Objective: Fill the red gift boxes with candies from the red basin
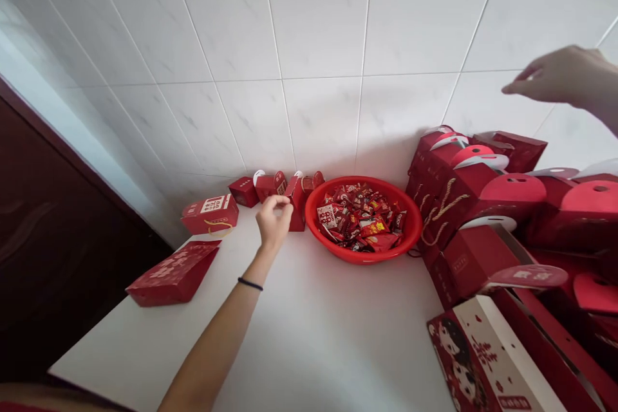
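1. Red basin [369, 257] of wrapped sweets [360, 222]: on the surface [338, 322] between small box [298, 219] and piled boxes [512, 188], presumably for easy reach.
2. Small box: upright near the wall [321, 116], perhaps to save space.
3. Left hand [274, 225]: narrow pinch beside the small box; contact cannot be told.
4. Right hand [562, 77]: raised above the piled boxes, fingers bent; contents, if any, unclear.

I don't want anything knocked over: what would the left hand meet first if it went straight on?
Probably the upright red cardboard box just left of the red plastic basin. The left hand overlaps it in this view, so any gap between them is unclear.
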Motion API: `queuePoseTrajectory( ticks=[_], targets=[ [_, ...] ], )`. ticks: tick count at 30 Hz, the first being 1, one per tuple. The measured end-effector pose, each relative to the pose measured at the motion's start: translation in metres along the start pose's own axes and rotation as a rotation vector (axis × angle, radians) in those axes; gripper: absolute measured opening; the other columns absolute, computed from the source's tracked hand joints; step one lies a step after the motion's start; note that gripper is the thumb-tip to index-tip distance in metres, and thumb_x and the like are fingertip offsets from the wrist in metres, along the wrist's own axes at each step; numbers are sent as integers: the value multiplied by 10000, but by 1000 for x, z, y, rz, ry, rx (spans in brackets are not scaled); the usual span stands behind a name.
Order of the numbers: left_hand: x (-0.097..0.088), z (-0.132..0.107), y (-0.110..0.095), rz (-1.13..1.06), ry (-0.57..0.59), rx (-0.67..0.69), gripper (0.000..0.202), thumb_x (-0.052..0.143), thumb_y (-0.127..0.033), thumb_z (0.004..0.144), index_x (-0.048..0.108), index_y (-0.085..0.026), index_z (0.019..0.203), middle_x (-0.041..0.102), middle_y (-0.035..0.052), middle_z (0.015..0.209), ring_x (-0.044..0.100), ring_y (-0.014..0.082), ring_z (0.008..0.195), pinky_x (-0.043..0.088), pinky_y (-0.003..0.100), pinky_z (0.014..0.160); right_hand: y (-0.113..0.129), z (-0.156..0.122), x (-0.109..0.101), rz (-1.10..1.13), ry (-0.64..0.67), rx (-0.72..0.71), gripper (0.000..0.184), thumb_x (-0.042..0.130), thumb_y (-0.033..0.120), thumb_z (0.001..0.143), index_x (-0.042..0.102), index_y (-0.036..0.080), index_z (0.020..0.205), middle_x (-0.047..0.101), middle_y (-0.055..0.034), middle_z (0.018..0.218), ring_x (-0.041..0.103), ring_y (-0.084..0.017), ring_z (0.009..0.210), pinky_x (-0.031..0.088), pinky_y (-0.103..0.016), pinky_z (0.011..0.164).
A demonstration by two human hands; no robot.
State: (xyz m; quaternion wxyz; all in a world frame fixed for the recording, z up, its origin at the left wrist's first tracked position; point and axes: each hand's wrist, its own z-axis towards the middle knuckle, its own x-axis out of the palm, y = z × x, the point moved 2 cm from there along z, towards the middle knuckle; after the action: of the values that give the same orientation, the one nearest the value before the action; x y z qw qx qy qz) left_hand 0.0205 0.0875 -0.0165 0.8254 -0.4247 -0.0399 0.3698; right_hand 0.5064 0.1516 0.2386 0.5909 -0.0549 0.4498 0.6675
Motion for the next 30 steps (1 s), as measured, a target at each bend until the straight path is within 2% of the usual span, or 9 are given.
queuePoseTrajectory(
  ticks=[3,6,10,12,16,19,22,25,30],
  targets=[
    [6,28,3,195,5,44,314,688,-210,697,646,-187,1008,698,104,1089,645,274,1041,500,426,1010,65,-48,-31,-3,49,-76,464,733,449,662,793,107,969,740,-96,1038,608,-194,997,318,-355,589],
    [15,40,5,305,71,-15,451,749,-243,707,633,-166,1136,676,161,1211,603,327,1187,461,457,1066,116,-89,-47,99,54,-163,494,701,443,712,779,112,1070,713,-45,984,600,-193,968,337,-293,568],
    [14,43,11,224,88,-118,146,646,-244,807,688,-172,927,753,110,954,696,291,982,520,412,941,158,-134,-57,187,33,-501,365,644,330,791,780,114,1052,710,13,937,609,-170,994,436,-289,742],
    [4,44,14,189,52,-126,122,588,-236,841,685,-165,822,749,88,832,706,279,894,534,395,879,168,-161,-61,226,54,-676,285,621,269,822,778,100,988,725,15,930,635,-136,928,464,-293,826],
    [-23,45,17,78,-14,-118,159,544,-198,846,689,-132,844,750,59,833,699,245,895,544,348,847,169,-219,-48,408,289,-882,143,639,200,856,745,113,894,738,-10,907,666,-110,823,536,-277,805],
    [-43,41,7,-42,11,-93,196,577,-239,843,708,-130,940,769,50,934,704,217,933,560,312,851,155,-258,-9,617,484,-819,181,646,257,885,716,112,968,740,-49,963,688,-139,835,561,-287,786],
    [-56,25,-16,-190,172,-12,274,668,-369,816,743,-161,977,782,58,970,715,223,935,574,310,833,133,-294,45,753,529,-622,319,649,381,898,676,130,1092,727,-73,1057,686,-164,909,540,-287,809],
    [-55,-4,-41,-265,412,69,330,703,-440,804,761,-181,999,789,70,995,726,229,901,584,311,778,113,-331,89,831,641,-481,347,646,466,898,672,157,1055,717,-63,1025,661,-162,880,507,-263,768],
    [-32,-47,-54,-360,641,69,335,664,-463,858,762,-178,1005,789,84,988,724,219,872,579,288,728,77,-368,115,953,915,-259,504,580,587,911,556,154,656,488,25,596,420,-79,545,308,-219,510]
  ],
)
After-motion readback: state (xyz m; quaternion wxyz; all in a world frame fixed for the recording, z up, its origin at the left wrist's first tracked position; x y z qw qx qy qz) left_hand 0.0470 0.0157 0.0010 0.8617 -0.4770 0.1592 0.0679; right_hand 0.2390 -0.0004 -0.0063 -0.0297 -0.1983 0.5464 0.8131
